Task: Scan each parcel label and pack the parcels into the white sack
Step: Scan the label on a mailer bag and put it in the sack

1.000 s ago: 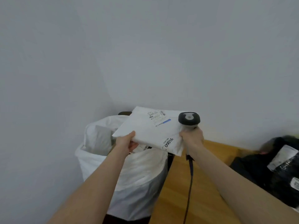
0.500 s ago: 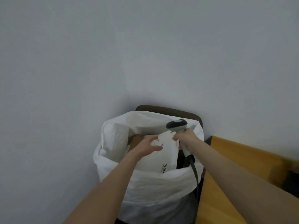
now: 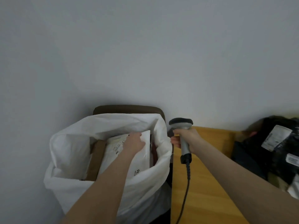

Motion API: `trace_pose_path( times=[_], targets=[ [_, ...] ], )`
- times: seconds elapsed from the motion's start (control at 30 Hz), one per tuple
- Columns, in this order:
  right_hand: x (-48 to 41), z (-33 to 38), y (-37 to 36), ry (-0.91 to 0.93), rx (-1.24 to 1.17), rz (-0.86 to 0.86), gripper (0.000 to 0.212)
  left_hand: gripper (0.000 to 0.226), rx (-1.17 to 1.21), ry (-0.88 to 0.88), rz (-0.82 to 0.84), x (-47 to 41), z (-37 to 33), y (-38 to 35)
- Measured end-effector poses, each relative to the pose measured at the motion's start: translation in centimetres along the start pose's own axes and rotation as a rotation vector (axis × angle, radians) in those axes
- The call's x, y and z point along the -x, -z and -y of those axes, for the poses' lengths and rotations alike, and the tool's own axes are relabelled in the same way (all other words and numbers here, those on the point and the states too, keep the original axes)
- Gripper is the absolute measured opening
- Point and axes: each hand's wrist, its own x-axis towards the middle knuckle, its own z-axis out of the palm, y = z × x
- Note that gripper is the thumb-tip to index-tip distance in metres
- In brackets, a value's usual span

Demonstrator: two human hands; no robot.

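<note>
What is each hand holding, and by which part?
Right hand grips the scanner by its handle. Left hand lies on the upper end of the white parcel in the sack; grip cannot be told.

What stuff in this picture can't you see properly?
1. White parcel label, head view: left hand covers part; print too small.
2. White sack bottom, head view: hidden by its front wall and contents.
3. Black parcels, head view: blurred, cut off by right edge.
4. Scanner cable, head view: runs off the bottom edge.
</note>
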Motion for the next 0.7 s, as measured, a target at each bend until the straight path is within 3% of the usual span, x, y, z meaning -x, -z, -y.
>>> trace_pose_path(
  times=[0.2, 0.7],
  targets=[
    [2.9, -2.5, 7.6, -0.022, -0.153, -0.056, 0.012, 0.044, -0.095, -0.193, -0.162, 1.0, -11.1, 0.0],
    [15.4, -13.3, 39.2, -0.06, -0.241, -0.407, 0.013, 0.052, -0.224, -0.556, 0.162, 18.1, -40.7, -18.9]
  ],
)
